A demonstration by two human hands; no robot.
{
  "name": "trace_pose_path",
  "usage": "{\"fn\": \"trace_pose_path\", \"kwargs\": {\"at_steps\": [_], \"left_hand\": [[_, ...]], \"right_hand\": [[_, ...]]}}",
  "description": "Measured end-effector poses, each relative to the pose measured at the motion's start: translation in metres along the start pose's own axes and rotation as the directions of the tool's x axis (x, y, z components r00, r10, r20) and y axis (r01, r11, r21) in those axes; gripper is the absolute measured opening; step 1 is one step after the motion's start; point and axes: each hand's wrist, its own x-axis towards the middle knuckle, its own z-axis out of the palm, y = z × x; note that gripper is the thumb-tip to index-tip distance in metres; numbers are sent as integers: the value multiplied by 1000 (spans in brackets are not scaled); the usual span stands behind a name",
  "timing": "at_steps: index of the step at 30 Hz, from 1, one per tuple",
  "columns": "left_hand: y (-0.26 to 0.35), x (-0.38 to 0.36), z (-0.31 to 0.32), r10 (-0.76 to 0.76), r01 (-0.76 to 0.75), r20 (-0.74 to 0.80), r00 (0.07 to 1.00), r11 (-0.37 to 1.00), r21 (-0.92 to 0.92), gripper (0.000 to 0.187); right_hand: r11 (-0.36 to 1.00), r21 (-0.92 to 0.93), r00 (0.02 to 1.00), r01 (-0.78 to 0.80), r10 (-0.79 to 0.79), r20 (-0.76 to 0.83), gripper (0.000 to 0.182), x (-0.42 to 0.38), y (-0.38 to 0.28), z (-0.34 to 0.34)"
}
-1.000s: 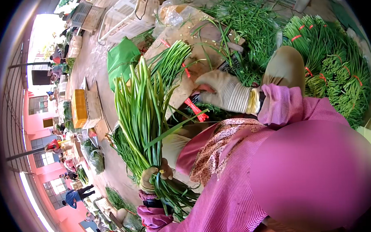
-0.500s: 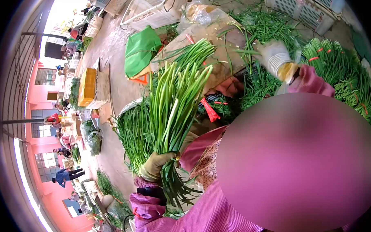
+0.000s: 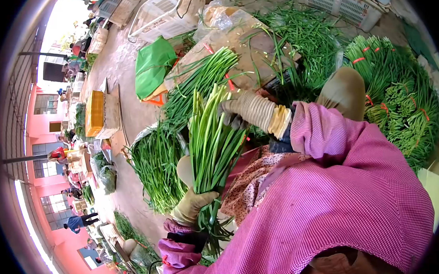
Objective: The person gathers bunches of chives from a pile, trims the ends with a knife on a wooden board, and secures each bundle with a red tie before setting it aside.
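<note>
In my left hand [image 3: 195,205], gloved and closed, is a bunch of garlic chives [image 3: 207,142], gripped near its leafy lower end. The pale stalk ends point up and away from me. My right hand [image 3: 240,111], in a glove with a ribbed cuff, is at the upper stalks with its fingers bent onto them; the fingertips are partly hidden. Just beyond lies another pile of chives [image 3: 203,79] on a board [image 3: 255,63], with red ties beside it. More loose chives [image 3: 155,168] stand in a sack to the left of the bunch.
Tied bunches of chives [image 3: 397,102] are stacked at right. Loose leaves [image 3: 303,37] cover the ground beyond the board. White plastic crates [image 3: 167,15] stand at the back. A green cloth [image 3: 154,67] lies beside the board. Farther left, a yellow box [image 3: 95,112] stands near people at work.
My right hand has come from the far right to the bunch's upper stalks. My left hand still grips the bunch, which sits slightly lower and more to the right. The view has shifted.
</note>
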Motion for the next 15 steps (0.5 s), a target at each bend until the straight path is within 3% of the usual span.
{"fn": "trace_pose_path", "kwargs": {"at_steps": [2, 4, 6, 7, 9, 11, 12, 13, 14, 15], "left_hand": [[-3, 1, -4, -172, 172, -2, 985, 982, -76, 57], [-8, 6, -4, -109, 109, -3, 994, 993, -56, 56], [-5, 5, -4, -50, 49, -10, 999, 998, -29, 56], [2, 0, -3, -33, 33, -37, 999, 999, 5, 54], [10, -10, -1, -6, 12, -95, 995, 998, 66, 51], [11, -16, -1, -27, 44, -187, 982, 995, 85, 41], [16, -21, 5, -41, 65, -261, 965, 994, 84, 37], [20, -23, 11, -51, 84, -333, 941, 993, 84, 32], [21, -22, 20, -17, 57, -387, 922, 994, 92, 28], [10, -17, 26, 127, -59, -450, 884, 985, 162, 31]], "right_hand": [[997, -69, 999, 19, -21, -30, 31, 12, 6, -15], [987, -149, 994, 56, -69, -85, 31, 16, 7, -25], [933, -337, 933, 128, -229, -279, 28, 20, 13, -41], [989, -59, 922, 139, -151, -357, 30, 20, 18, -45], [952, -222, 906, 210, -274, -322, 41, -21, 10, -51], [976, -195, 990, -100, 78, -117, 50, -43, 35, -54], [960, 143, 950, -243, 205, 234, 53, -40, 66, -53], [799, 389, 798, -459, 178, 576, 56, -36, 92, -50], [706, 428, 784, -565, 298, 544, 55, -44, 87, -27], [591, 473, 749, -654, 416, 516, 54, -45, 79, -1]]}}
